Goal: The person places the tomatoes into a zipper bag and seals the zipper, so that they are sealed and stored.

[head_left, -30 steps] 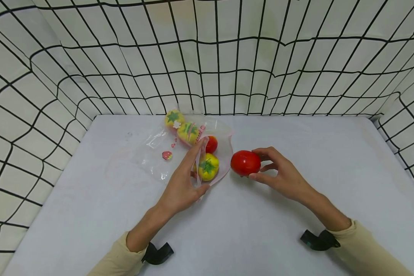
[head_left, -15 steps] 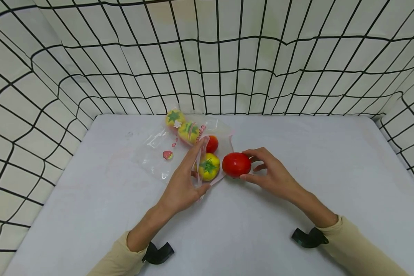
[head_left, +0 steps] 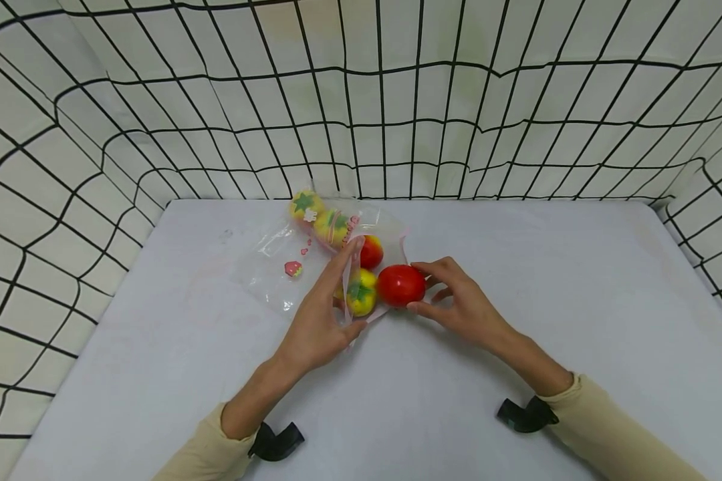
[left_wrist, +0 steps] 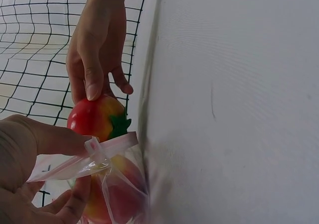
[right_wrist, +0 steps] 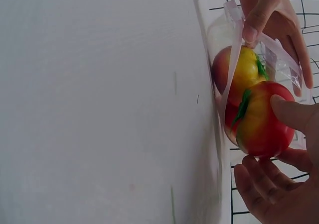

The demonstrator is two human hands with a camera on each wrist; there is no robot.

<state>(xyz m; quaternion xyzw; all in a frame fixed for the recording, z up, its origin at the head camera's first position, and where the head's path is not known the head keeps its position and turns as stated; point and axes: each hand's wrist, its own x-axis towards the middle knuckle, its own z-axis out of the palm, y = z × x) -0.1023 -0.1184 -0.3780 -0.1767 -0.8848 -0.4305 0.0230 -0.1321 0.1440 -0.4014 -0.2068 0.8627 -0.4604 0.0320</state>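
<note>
A clear zip bag (head_left: 265, 274) with pink trim lies on the table, its mouth facing right. My left hand (head_left: 314, 321) holds the bag's mouth between thumb and fingers; its rim also shows in the left wrist view beside the left hand (left_wrist: 30, 169). Inside are several red and yellow toy tomatoes with green leaves, among them a tomato (head_left: 361, 294) near the mouth. My right hand (head_left: 460, 300) grips another toy tomato (head_left: 400, 285) between thumb and fingertips at the opening. In the right wrist view this tomato (right_wrist: 266, 119) overlaps the bagged ones.
A white table (head_left: 517, 254) lies under both hands. Black wire mesh (head_left: 397, 100) in front of a white backing rises behind the table and along its sides. Black wrist mounts (head_left: 275, 442) sit at both sleeves.
My right hand has carried its toy tomato leftward, from beside the bag to its mouth, where it partly covers the nearest bagged tomato. The left hand stays almost where it was.
</note>
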